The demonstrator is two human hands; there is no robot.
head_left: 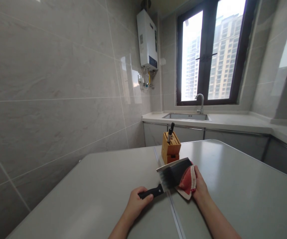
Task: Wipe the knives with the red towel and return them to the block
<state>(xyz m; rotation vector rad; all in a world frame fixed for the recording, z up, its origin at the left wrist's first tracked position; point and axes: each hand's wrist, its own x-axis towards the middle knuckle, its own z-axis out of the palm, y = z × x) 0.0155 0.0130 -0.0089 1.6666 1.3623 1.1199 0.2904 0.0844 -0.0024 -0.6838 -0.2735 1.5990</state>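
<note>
My left hand (139,200) is closed around the black handle of a cleaver (174,172). Its broad dark blade tilts up to the right, above the table. Against the blade's lower right part, my right hand (200,186) grips a red and white cloth (188,182), which covers part of the blade. The fingers behind the cloth are partly hidden. Just beyond the blade stands a wooden knife block (170,147) with a black-handled knife (170,132) sticking up out of it.
The pale table (103,189) has a seam strip (174,212) down its middle. Behind it runs a white counter (233,119) with a sink (185,116) and a faucet (201,101). A water heater (147,39) hangs on the tiled wall, left of the window (205,56).
</note>
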